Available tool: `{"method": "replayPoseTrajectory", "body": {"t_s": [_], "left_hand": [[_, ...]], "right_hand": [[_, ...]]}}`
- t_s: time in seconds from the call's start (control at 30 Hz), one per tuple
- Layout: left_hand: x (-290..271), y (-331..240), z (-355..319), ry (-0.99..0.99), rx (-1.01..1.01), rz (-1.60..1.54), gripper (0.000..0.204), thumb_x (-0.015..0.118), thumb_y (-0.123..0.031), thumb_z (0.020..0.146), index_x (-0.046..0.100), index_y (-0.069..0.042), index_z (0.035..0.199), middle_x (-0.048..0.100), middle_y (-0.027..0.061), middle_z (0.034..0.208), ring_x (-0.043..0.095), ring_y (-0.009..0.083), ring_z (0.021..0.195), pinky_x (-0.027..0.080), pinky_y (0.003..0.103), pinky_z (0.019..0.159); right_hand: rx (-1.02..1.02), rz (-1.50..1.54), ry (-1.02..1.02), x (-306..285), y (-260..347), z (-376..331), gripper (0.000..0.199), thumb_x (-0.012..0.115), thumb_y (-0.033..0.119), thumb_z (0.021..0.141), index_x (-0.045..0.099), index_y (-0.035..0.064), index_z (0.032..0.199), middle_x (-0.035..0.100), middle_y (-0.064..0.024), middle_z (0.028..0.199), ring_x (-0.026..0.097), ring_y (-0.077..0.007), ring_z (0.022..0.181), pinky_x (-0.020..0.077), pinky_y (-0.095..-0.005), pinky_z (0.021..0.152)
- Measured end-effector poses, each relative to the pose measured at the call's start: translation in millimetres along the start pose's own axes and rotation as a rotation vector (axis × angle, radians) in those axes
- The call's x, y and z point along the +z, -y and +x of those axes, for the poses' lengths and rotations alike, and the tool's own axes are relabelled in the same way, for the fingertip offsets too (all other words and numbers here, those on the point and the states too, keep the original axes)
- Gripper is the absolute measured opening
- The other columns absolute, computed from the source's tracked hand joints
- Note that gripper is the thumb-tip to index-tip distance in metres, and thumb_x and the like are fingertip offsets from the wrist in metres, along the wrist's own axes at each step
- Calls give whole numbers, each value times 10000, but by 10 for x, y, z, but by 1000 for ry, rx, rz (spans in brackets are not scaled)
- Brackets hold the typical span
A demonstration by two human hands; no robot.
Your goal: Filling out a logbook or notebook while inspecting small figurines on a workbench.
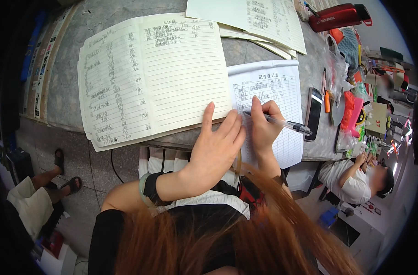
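Observation:
In my right hand (266,126) is a clear-barrelled pen (291,125), its tip on a printed form (284,110) with a ruled table. Handwriting fills the form's upper rows. My left hand (218,146) lies with fingers spread, across the lower right corner of an open lined notebook (186,87) and the form's left edge. The notebook's left page is covered in handwritten lines and figures; only the top of its right page is written on. A bangle and a black band circle my left wrist.
More written sheets (264,23) lie at the back. To the right are a phone (314,113), an orange pen (327,101), a red bottle (339,17) and plastic bags. Another person (351,178) sits at the right; someone's legs (39,197) show at the left. The table (64,87) is grey.

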State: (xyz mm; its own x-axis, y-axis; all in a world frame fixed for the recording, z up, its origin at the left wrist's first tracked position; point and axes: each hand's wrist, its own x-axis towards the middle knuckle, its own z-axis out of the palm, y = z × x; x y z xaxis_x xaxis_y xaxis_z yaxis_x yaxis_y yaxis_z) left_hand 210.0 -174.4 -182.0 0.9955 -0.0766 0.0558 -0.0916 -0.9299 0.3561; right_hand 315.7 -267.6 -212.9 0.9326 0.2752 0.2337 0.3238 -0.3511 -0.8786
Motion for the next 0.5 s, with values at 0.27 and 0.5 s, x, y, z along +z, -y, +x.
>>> {"method": "replayPoseTrajectory", "body": {"t_s": [0.27,0.5], "left_hand": [[9,7,-8,-8,5,14,345,469,-143,717,483,-30,1042,449,89,1128,320,213,1148,123,564,963],[27,-1,-14,-22,6,8,341,481,-129,709,491,-35,1036,454,83,1125,321,206,1148,123,559,965]], "right_hand": [[-9,-21,8,7,42,1,302,602,43,736,419,15,498,390,20,434,296,-25,421,218,-200,379],[-12,-27,-12,-8,28,-3,299,594,32,738,416,13,498,392,17,442,298,-26,429,221,-202,384]]}}
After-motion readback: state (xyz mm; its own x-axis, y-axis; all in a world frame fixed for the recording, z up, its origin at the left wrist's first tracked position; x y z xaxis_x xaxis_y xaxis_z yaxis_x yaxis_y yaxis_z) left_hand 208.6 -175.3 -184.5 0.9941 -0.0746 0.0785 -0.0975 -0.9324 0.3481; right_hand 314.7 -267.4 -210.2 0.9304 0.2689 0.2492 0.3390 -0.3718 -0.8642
